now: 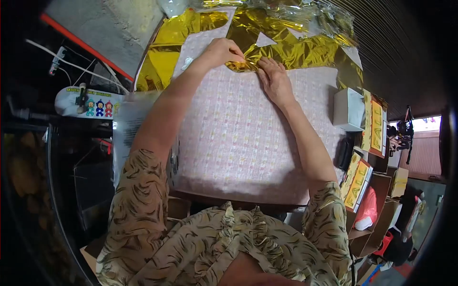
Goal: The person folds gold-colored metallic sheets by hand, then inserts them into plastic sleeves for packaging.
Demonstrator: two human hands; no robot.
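Shiny gold foil lies in crumpled strips along the far part of a cloth-covered table. At the foil's near edge, my left hand pinches a small bunched bit of it between thumb and fingertips. Just to the right, my right hand rests on the foil's edge, palm down, fingers close together and bent slightly. The two hands are a short gap apart, with creased foil between them. What lies under the right fingertips is hidden.
Flat gold sheets lie at the table's far left, and clear plastic wrapping at the far right. A white box stands at the right edge beside yellow-and-red cartons. A printed skateboard is off the left side.
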